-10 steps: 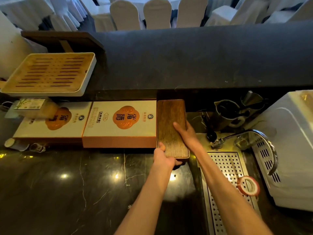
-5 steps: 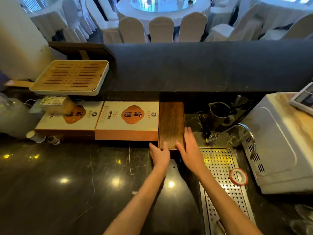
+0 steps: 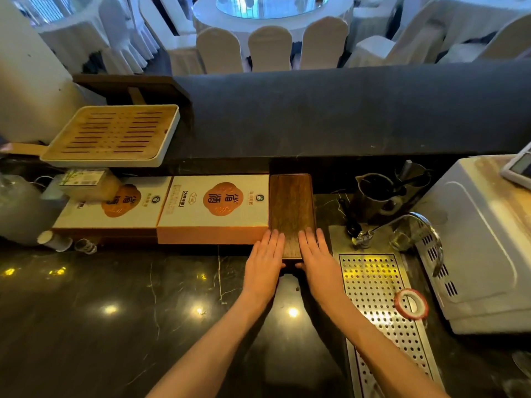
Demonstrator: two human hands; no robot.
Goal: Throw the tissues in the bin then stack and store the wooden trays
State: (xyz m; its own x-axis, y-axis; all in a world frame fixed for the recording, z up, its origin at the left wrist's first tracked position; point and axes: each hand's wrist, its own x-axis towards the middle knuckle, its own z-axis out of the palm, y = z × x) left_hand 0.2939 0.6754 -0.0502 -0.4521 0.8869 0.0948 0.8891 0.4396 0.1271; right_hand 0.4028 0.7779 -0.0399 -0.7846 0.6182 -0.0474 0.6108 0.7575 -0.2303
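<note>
The dark wooden tray (image 3: 291,208) lies on the black tabletop (image 3: 115,311), touching the white-orange box (image 3: 214,209) on its left. Left hand (image 3: 264,267) and right hand (image 3: 316,261) rest flat on its near end, fingers straight, gripping nothing. The tray sits deeper under the ledge than half a second ago. A perforated drain (image 3: 379,305) is just right.

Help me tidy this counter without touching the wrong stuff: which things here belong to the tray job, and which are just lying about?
Part of the job:
- dark wooden tray
- left hand and right hand, flat on its near end

Lying about:
- orange and white boxes
- slatted bamboo tray
- tape roll on the perforated drain tray
- tap
</note>
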